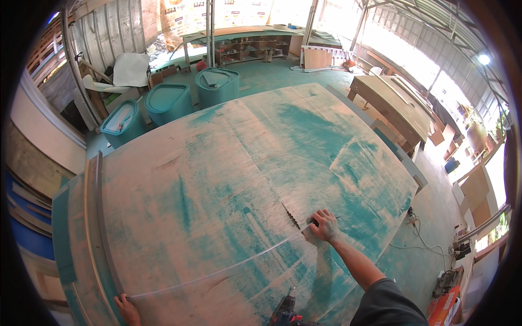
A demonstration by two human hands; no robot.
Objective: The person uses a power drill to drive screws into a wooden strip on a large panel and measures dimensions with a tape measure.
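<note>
A tape measure's pale blade (pixel 217 267) is drawn out across a large worktable (pixel 244 179) with a worn, turquoise-stained top. My right hand (pixel 324 225) is closed around the dark tape measure case (pixel 313 221), near a dark gash in the tabletop; a thin dark tip shows beyond the fingers. At the lower left, my left hand (pixel 128 311) pinches the blade's free end, beside the foot of a long grey strip (pixel 104 223) lying along the table's left side. A cordless drill (pixel 286 308) sits at the near edge, between my two arms.
Three turquoise drums (pixel 217 87) stand past the far left edge. Another wooden table (pixel 394 103) is at the far right, with boards leaning nearby. A pale cable (pixel 429 247) trails over the floor at right, near an orange box (pixel 445 305). Shelving (pixel 253 48) lines the back.
</note>
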